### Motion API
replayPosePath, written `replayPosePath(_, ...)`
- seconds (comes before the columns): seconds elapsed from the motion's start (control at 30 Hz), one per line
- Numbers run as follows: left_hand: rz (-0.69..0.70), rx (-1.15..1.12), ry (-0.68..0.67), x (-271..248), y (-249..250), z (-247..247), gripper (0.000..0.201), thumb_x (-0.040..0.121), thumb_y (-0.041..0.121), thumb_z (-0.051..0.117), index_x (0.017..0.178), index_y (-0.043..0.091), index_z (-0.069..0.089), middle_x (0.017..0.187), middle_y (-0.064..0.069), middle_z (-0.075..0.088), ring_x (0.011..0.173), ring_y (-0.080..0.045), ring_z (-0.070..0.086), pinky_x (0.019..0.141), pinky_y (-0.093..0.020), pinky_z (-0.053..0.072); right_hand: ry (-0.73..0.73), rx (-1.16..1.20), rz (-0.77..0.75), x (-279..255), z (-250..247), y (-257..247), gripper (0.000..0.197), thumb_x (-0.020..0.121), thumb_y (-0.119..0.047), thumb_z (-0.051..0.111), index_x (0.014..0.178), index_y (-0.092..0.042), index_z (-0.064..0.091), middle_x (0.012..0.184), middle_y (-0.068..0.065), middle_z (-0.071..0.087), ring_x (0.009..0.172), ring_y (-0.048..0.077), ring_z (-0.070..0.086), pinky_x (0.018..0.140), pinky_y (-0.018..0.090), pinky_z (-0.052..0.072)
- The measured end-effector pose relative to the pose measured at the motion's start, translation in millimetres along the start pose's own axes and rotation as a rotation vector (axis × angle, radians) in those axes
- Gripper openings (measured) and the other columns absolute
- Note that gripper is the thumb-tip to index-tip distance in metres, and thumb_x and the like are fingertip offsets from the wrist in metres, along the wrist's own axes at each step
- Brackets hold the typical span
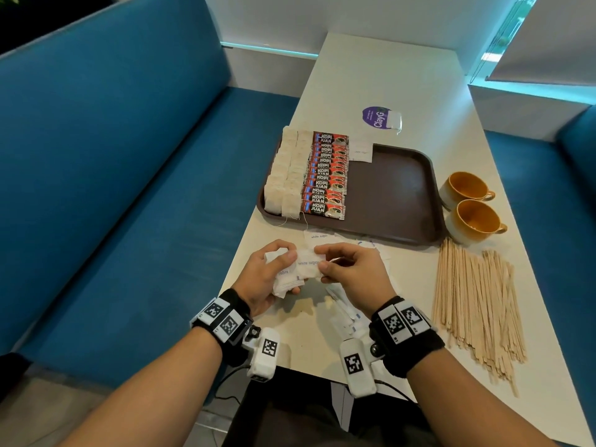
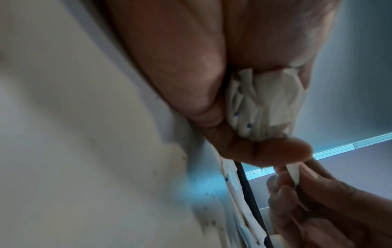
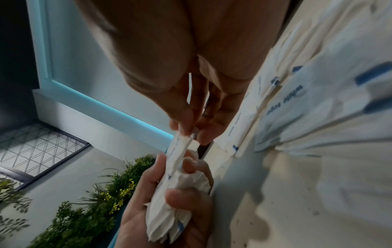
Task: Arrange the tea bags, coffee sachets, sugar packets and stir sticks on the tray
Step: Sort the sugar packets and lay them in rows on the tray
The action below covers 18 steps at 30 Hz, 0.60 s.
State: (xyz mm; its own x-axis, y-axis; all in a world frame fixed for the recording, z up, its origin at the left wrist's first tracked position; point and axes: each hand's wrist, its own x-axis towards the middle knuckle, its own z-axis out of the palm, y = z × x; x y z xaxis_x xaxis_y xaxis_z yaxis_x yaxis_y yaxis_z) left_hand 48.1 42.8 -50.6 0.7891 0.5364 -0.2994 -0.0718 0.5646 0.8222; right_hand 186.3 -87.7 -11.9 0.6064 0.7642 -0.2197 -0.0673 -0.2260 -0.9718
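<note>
Both hands meet just above the near edge of the table (image 1: 380, 79). My left hand (image 1: 267, 275) is curled round a bunch of white sugar packets (image 1: 285, 282); my right hand (image 1: 351, 269) pinches one end of a single packet (image 1: 309, 264) whose other end lies against that bunch. From the right wrist view the packet (image 3: 180, 147) runs between my thumb and fingers down into the left hand (image 3: 169, 209).

Surface: cream tabletop, lightly speckled. More loose sugar packets (image 1: 342, 304) lie under and beside my right wrist, partly hidden by it, count unclear. A heap of wooden stir sticks (image 1: 474, 301) lies well to the right.

Beyond the hands sits the brown tray (image 1: 393, 195): tea bags (image 1: 285, 175) in two rows at its left, coffee sachets (image 1: 327, 175) overlapping in a row next to them, one sugar packet (image 1: 360, 151) at the far edge. Right half bare. Two orange cups (image 1: 467, 204) stand just right of the tray. A purple round sticker (image 1: 377, 117) lies farther off, half covered by a stray tea bag (image 1: 394, 119).

Room: blue upholstered benches on both sides, white wall, window blind at far right. Left wrist view is blurred, mostly palm.
</note>
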Motion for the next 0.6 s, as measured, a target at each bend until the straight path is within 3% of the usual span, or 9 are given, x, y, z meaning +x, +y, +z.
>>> replayPosePath(0.17, 0.002, -0.016, 0.000, -1, 0, 0, 0.016, 0.089, 0.020, 0.067, 0.099, 0.010, 0.060, 0.086, -0.022, 0.065, 0.063, -0.032, 0.062, 0.046, -0.032, 0.054, -0.092, 0.075, 0.066, -4, -2, -4, 0.024, 0.082, 0.009, 0.077, 0.102, -0.004, 0.077, 0.088, 0.010, 0.077, 0.075, 0.028, 0.073, 0.076, 0.034, 0.064)
replayPosePath(0.37, -0.027, 0.015, 0.038, -1, 3, 4, 0.024, 0.087, 0.033, 0.071, 0.098, 0.014, 0.061, 0.092, -0.024, 0.062, 0.061, -0.031, 0.060, 0.043, -0.026, 0.048, -0.029, 0.117, 0.071, -4, -9, 2, 0.024, 0.078, 0.011, 0.079, 0.099, -0.001, 0.078, 0.084, 0.018, 0.073, 0.073, 0.030, 0.071, 0.077, 0.037, 0.064)
replayPosePath(0.43, -0.017, 0.025, -0.007, -2, 1, 0, 0.036, 0.083, 0.038, 0.079, 0.102, 0.013, 0.061, 0.094, -0.021, 0.063, 0.066, -0.032, 0.060, 0.048, -0.027, 0.048, 0.011, 0.144, 0.072, -3, -16, 6, 0.023, 0.078, 0.011, 0.079, 0.098, 0.000, 0.078, 0.081, 0.020, 0.070, 0.073, 0.031, 0.071, 0.075, 0.034, 0.064)
replayPosePath(0.53, 0.005, -0.063, -0.107, -1, -1, -6, 0.044, 0.079, 0.020, 0.080, 0.113, 0.007, 0.056, 0.100, -0.020, 0.059, 0.080, -0.035, 0.059, 0.060, -0.035, 0.052, 0.049, 0.147, 0.063, 4, -30, 3, 0.023, 0.078, 0.010, 0.079, 0.098, -0.002, 0.078, 0.083, 0.023, 0.068, 0.075, 0.032, 0.073, 0.073, 0.032, 0.062)
replayPosePath(0.6, 0.005, -0.085, -0.149, 0, -1, -7, 0.048, 0.076, 0.007, 0.076, 0.119, 0.007, 0.054, 0.103, -0.023, 0.057, 0.084, -0.035, 0.060, 0.063, -0.038, 0.055, 0.079, 0.119, 0.034, 18, -43, -6, 0.023, 0.078, 0.009, 0.080, 0.097, -0.004, 0.079, 0.080, 0.015, 0.072, 0.076, 0.031, 0.074, 0.076, 0.034, 0.063)
